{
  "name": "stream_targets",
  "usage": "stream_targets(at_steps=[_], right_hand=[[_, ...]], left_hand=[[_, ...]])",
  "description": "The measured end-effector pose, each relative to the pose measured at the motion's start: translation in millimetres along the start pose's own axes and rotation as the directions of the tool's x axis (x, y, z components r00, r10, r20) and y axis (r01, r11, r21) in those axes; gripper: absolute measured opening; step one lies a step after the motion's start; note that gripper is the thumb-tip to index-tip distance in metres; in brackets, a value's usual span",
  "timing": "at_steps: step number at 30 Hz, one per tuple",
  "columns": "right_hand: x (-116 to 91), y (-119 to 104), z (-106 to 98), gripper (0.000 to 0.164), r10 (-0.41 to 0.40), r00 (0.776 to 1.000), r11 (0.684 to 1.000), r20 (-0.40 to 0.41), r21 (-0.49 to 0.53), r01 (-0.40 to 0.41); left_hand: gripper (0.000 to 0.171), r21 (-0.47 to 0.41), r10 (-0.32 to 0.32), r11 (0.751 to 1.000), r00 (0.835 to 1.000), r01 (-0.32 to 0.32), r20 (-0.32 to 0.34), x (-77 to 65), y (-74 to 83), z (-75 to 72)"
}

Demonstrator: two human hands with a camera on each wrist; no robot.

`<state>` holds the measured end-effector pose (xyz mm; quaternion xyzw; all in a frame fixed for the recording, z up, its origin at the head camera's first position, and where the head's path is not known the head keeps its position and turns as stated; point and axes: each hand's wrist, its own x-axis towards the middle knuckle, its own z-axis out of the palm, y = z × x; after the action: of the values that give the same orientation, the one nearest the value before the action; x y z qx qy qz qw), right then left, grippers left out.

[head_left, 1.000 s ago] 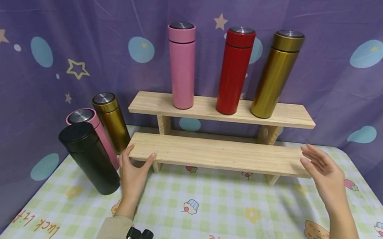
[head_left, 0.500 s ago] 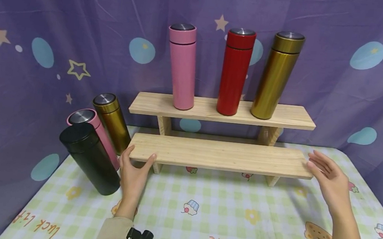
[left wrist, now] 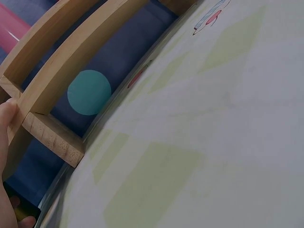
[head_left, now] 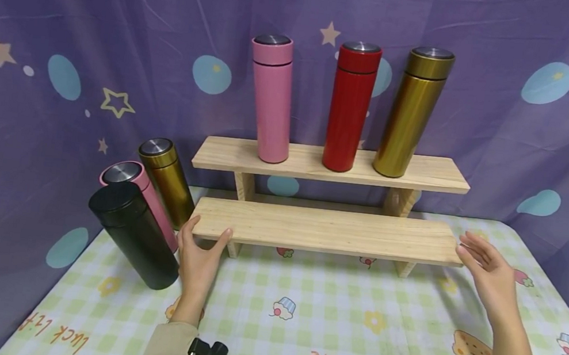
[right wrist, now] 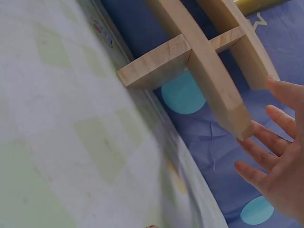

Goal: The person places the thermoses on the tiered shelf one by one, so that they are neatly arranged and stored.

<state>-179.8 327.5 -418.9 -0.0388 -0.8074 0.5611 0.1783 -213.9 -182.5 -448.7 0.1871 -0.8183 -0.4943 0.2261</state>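
A two-tier wooden display shelf [head_left: 326, 228] stands on the table. My left hand [head_left: 198, 264] holds its lower tier at the front left corner, thumb at the front edge and fingers by the left end. In the left wrist view the thumb [left wrist: 8, 114] meets the wood. Beside the lower tier's right end is my right hand [head_left: 494, 283], fingers loosely bent and holding nothing; whether they touch the wood is unclear. On the upper tier stand a pink thermos bottle [head_left: 273, 107], a red thermos bottle [head_left: 347, 114] and a gold thermos bottle [head_left: 409, 121].
Left of the shelf stand a black bottle [head_left: 137, 240], a second pink bottle [head_left: 154, 204] and a second gold bottle [head_left: 169, 183], close to my left hand. A checked cloth [head_left: 326, 321] covers the table. A purple curtain [head_left: 139, 23] hangs behind.
My right hand has shifted slightly right and towards me, away from the top of the lower tier to beside its end. My left hand has stayed in place, and the bottles stand as before.
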Motion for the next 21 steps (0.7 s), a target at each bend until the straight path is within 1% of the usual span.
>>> stream_targets(at_steps=[5, 10, 14, 21], right_hand=[[-0.5, 7.1, -2.2, 0.05, 0.025, 0.999, 1.0, 0.02, 0.007, -0.025], [-1.6, 14.5, -3.2, 0.052, 0.022, 0.999, 1.0, 0.042, -0.006, -0.021], [-2.3, 19.1, -3.8, 0.054, 0.031, 0.997, 0.997, 0.065, -0.068, -0.026], [-3.4, 21.8, -1.6, 0.061, 0.098, 0.99, 0.982, 0.1, -0.172, -0.08]], left_hand=[[0.086, -0.004, -0.001, 1.0, 1.0, 0.001, -0.005, 0.1, 0.0, 0.3], [0.086, -0.007, 0.002, 1.0, 1.0, -0.002, -0.006, -0.5, 0.3, 0.1], [0.086, -0.007, 0.002, 1.0, 1.0, -0.002, -0.004, -0.7, 0.9, 0.0], [0.086, -0.011, 0.0, 1.0, 1.0, 0.0, 0.0, -0.8, 1.7, -0.5]])
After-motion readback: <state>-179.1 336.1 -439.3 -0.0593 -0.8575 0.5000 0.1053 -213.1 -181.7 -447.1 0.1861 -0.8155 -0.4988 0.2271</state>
